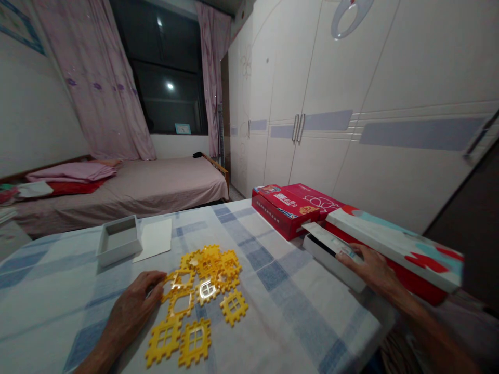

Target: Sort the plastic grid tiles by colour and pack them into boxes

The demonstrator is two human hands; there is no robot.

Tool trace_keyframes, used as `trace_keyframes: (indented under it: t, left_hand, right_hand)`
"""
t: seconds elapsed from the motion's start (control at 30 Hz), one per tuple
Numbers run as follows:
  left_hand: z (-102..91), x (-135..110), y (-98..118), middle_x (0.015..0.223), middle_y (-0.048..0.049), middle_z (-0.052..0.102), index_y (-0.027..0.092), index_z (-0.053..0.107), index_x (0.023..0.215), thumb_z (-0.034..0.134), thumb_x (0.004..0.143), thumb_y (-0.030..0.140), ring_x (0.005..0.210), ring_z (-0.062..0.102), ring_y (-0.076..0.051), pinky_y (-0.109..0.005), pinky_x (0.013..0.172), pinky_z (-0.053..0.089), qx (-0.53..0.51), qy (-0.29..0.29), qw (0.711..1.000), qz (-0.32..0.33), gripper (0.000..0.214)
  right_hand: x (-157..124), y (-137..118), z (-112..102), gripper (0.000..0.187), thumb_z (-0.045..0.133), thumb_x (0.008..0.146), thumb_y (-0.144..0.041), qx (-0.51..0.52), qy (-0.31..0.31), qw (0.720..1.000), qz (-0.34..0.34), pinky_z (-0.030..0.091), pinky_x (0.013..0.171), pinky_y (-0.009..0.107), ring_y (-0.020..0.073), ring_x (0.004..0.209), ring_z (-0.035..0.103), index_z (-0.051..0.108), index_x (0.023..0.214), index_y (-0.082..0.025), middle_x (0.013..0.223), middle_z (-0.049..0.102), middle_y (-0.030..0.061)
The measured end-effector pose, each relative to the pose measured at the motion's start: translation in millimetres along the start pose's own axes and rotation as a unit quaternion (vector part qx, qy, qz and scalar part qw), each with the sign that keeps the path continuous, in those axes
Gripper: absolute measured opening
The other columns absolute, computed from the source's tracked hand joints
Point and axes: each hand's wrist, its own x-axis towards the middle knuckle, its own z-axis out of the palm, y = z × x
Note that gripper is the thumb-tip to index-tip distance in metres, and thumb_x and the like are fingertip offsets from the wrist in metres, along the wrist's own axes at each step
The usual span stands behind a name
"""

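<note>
Several yellow plastic window-shaped building pieces (195, 340) with toothed edges lie in a loose group on the cloth; those at the back are heaped up. My left hand (136, 298) is at the group's left side, fingers bent together on the edge of a yellow window piece (182, 280). To the right, my right hand (370, 270) reaches over a long grey box (331, 259). Its thumb and fingers close on a pale printed card (329, 240) lying slantwise over the box's opening. What lies inside this box is hidden.
A blue-and-white checked cloth (268, 306) covers the table. At the left stand an open grey box (120, 241) and a white sheet (156, 239). Red boxes (286, 208) and a long white-and-red box (397, 249) border the right side. A bed (175, 179) is beyond.
</note>
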Motion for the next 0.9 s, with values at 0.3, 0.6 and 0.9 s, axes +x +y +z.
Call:
trace_keyframes:
  t: [0.3,0.6,0.9]
  left_hand:
    - [0.1,0.6,-3.5,0.102,-0.0057,0.068,0.021,0.066,0.094,0.044,0.077,0.044,0.09,0.065,-0.021,-0.029,0.081,0.052,-0.012,-0.006,1.0,0.005,0.036]
    - [0.3,0.6,-3.6,0.1,-0.0041,0.068,0.022,0.066,0.092,0.044,0.077,0.044,0.085,0.066,-0.02,-0.028,0.077,0.053,-0.011,0.0,1.0,0.001,0.035]
    - [-2.8,-0.7,2.1,0.1,-0.0045,0.068,0.022,0.066,0.092,0.044,0.078,0.044,0.086,0.066,-0.02,-0.029,0.077,0.053,-0.012,-0.008,1.0,-0.003,0.034]
  right_hand:
    - [-4.1,5.1,-13.3,0.075,0.046,0.068,-0.068,-0.065,0.016,0.997,-0.048,0.037,0.094,0.053,0.0345,0.112,0.049,0.052,0.122,-0.017,0.115,0.056,0.0158]
    - [-1.6,13.2,-1.2,0.081,0.04,0.069,-0.07,-0.016,-0.053,0.998,-0.012,0.04,0.093,0.054,0.0348,0.119,0.047,0.045,0.129,-0.016,0.129,0.049,0.0171]
    - [1.2,4.2,-10.3,0.069,0.036,0.079,-0.063,-0.039,0.002,0.997,-0.061,0.033,0.102,0.053,0.0317,0.128,0.038,0.045,0.129,-0.017,0.138,0.043,0.0153]
